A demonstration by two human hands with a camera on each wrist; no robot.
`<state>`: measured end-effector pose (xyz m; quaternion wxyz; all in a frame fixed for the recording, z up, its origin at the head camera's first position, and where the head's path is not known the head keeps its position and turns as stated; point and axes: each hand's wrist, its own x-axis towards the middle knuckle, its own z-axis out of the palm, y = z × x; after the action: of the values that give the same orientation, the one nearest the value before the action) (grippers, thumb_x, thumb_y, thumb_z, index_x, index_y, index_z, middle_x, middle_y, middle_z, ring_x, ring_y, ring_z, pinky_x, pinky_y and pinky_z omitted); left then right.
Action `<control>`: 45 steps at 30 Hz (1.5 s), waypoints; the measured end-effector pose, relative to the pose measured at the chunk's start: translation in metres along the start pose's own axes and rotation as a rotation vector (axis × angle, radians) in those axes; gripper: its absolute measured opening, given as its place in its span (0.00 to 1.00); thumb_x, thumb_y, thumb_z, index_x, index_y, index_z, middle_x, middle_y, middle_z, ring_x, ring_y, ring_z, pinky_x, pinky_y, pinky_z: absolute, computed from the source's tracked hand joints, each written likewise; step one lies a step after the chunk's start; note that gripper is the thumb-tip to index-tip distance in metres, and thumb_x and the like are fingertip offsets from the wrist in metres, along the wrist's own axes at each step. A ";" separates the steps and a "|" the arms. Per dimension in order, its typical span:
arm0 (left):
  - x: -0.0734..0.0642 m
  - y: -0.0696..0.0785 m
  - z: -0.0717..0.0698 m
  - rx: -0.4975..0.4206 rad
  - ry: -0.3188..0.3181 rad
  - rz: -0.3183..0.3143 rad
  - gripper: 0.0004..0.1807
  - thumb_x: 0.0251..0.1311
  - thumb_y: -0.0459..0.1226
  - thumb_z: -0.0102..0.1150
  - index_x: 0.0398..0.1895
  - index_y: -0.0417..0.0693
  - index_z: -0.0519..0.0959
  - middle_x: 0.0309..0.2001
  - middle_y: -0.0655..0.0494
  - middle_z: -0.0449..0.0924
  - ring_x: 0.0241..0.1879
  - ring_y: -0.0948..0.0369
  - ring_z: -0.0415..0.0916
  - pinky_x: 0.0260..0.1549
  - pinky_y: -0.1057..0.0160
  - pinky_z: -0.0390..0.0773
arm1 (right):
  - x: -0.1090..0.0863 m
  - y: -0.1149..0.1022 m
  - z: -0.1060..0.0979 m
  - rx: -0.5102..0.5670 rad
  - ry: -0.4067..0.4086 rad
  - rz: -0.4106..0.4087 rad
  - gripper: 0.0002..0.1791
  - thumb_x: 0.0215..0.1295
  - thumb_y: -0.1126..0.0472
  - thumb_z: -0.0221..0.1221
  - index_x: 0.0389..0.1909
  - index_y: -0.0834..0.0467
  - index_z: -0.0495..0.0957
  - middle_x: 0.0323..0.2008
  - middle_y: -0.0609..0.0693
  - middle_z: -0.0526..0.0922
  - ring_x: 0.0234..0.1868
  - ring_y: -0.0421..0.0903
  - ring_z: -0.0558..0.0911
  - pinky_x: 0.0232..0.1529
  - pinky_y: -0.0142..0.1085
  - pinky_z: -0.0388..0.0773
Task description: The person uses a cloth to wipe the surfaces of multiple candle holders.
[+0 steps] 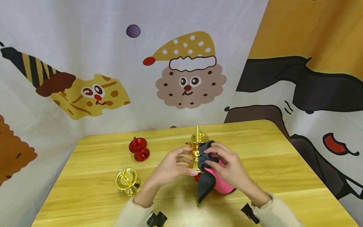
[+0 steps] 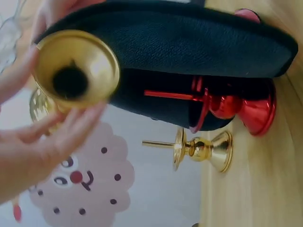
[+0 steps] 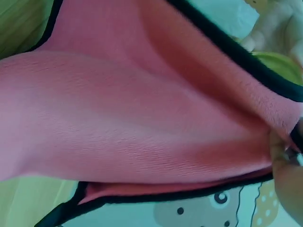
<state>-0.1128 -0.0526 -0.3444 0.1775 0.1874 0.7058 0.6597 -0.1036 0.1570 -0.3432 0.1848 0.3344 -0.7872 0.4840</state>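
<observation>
Between the thumb and fingers of my left hand (image 1: 173, 167), a gold candle holder (image 1: 195, 154) is held off the table, its thin spike pointing up in the head view. The left wrist view looks into its hollow base (image 2: 97, 59). My right hand (image 1: 231, 164) pinches a bunched cloth (image 1: 222, 183), pink on one face and dark grey on the other, with black edging. The cloth touches the right side of the holder. In the right wrist view the pink face of the cloth (image 3: 142, 113) covers most of the picture and hides part of the right hand.
A red candle holder (image 1: 139, 148) and a gold one (image 1: 131, 184) stand on the left of the wooden table (image 1: 93, 164). Behind the hands is another gold holder (image 1: 203, 136). A red holder (image 2: 225, 108) stands partly behind the cloth. A printed curtain (image 1: 113, 56) hangs beyond.
</observation>
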 end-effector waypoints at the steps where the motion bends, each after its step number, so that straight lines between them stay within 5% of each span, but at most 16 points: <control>1: -0.001 0.000 -0.003 -0.067 -0.037 0.011 0.35 0.47 0.28 0.67 0.60 0.36 0.64 0.56 0.43 0.67 0.48 0.50 0.72 0.40 0.62 0.78 | 0.000 0.000 -0.001 0.060 0.004 -0.011 0.22 0.43 0.84 0.62 0.40 0.64 0.76 0.42 0.58 0.74 0.28 0.40 0.72 0.19 0.27 0.71; 5: -0.004 0.001 -0.013 -0.265 -0.185 0.071 0.38 0.50 0.28 0.64 0.64 0.32 0.58 0.57 0.39 0.64 0.51 0.50 0.70 0.46 0.58 0.76 | -0.001 0.003 -0.005 0.248 -0.008 0.008 0.21 0.46 0.88 0.55 0.41 0.67 0.73 0.42 0.62 0.71 0.28 0.41 0.72 0.15 0.31 0.70; 10: -0.003 0.000 -0.015 -0.316 -0.278 0.098 0.42 0.52 0.31 0.63 0.66 0.30 0.51 0.62 0.36 0.58 0.57 0.46 0.64 0.53 0.55 0.71 | -0.004 0.007 -0.005 0.252 -0.018 0.067 0.19 0.49 0.85 0.56 0.41 0.67 0.74 0.41 0.62 0.71 0.26 0.41 0.72 0.14 0.32 0.70; 14: -0.002 0.000 -0.010 -0.230 -0.193 0.023 0.41 0.51 0.33 0.65 0.66 0.35 0.54 0.59 0.39 0.61 0.57 0.46 0.63 0.52 0.56 0.72 | -0.005 0.007 -0.005 0.228 -0.006 0.081 0.19 0.47 0.85 0.57 0.40 0.67 0.74 0.41 0.61 0.72 0.27 0.41 0.73 0.18 0.30 0.74; 18: 0.001 0.000 -0.001 0.003 -0.037 -0.054 0.39 0.48 0.34 0.68 0.64 0.39 0.61 0.51 0.45 0.68 0.50 0.51 0.68 0.46 0.57 0.75 | -0.002 0.002 -0.002 0.109 0.007 0.047 0.20 0.43 0.83 0.63 0.38 0.64 0.77 0.40 0.57 0.76 0.32 0.41 0.75 0.27 0.27 0.76; 21: 0.002 -0.001 0.004 0.122 0.007 -0.075 0.39 0.46 0.34 0.69 0.63 0.37 0.62 0.49 0.47 0.69 0.46 0.54 0.69 0.44 0.58 0.76 | 0.001 -0.002 0.002 0.013 -0.007 -0.017 0.21 0.41 0.79 0.66 0.38 0.61 0.78 0.40 0.55 0.77 0.32 0.41 0.75 0.29 0.25 0.76; 26: 0.000 -0.004 0.000 0.001 -0.061 -0.067 0.38 0.50 0.31 0.65 0.64 0.35 0.59 0.52 0.43 0.68 0.48 0.53 0.70 0.45 0.60 0.76 | 0.003 -0.003 0.001 0.049 -0.029 -0.057 0.22 0.42 0.82 0.64 0.40 0.62 0.77 0.41 0.58 0.76 0.33 0.42 0.76 0.29 0.26 0.77; 30: -0.004 -0.006 -0.010 -0.196 -0.155 -0.046 0.40 0.52 0.29 0.62 0.67 0.35 0.54 0.60 0.40 0.62 0.55 0.51 0.66 0.53 0.57 0.71 | 0.001 -0.001 -0.005 0.175 -0.029 0.016 0.21 0.45 0.85 0.59 0.40 0.65 0.75 0.44 0.61 0.73 0.26 0.41 0.75 0.20 0.29 0.76; 35: -0.005 -0.006 -0.014 -0.285 -0.210 -0.014 0.43 0.50 0.30 0.64 0.68 0.36 0.51 0.63 0.39 0.57 0.59 0.47 0.60 0.56 0.54 0.66 | -0.003 0.003 -0.006 0.226 -0.035 0.077 0.18 0.49 0.85 0.56 0.40 0.66 0.74 0.42 0.61 0.71 0.19 0.41 0.71 0.12 0.31 0.72; 39: -0.004 -0.003 -0.008 -0.214 -0.123 -0.045 0.43 0.48 0.33 0.67 0.66 0.41 0.55 0.62 0.43 0.60 0.57 0.47 0.62 0.53 0.54 0.70 | -0.005 0.005 -0.003 0.223 -0.026 0.085 0.18 0.48 0.84 0.58 0.39 0.66 0.74 0.41 0.61 0.72 0.24 0.42 0.73 0.14 0.31 0.73; 42: -0.004 -0.002 0.001 -0.071 -0.009 -0.077 0.40 0.46 0.35 0.70 0.63 0.44 0.61 0.56 0.47 0.65 0.51 0.50 0.66 0.45 0.58 0.76 | -0.004 0.003 0.000 0.162 -0.018 0.082 0.19 0.46 0.82 0.61 0.39 0.64 0.76 0.41 0.58 0.74 0.29 0.41 0.74 0.22 0.29 0.77; 45: -0.003 -0.003 0.007 0.040 0.034 -0.080 0.39 0.45 0.35 0.70 0.63 0.44 0.63 0.50 0.48 0.68 0.46 0.53 0.69 0.38 0.61 0.78 | -0.003 -0.002 0.002 0.081 -0.018 0.033 0.20 0.43 0.81 0.64 0.38 0.62 0.77 0.40 0.56 0.76 0.33 0.41 0.75 0.31 0.26 0.77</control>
<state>-0.1071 -0.0486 -0.3479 0.1879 0.1510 0.7288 0.6409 -0.1004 0.1562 -0.3448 0.1558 0.3329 -0.7742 0.5153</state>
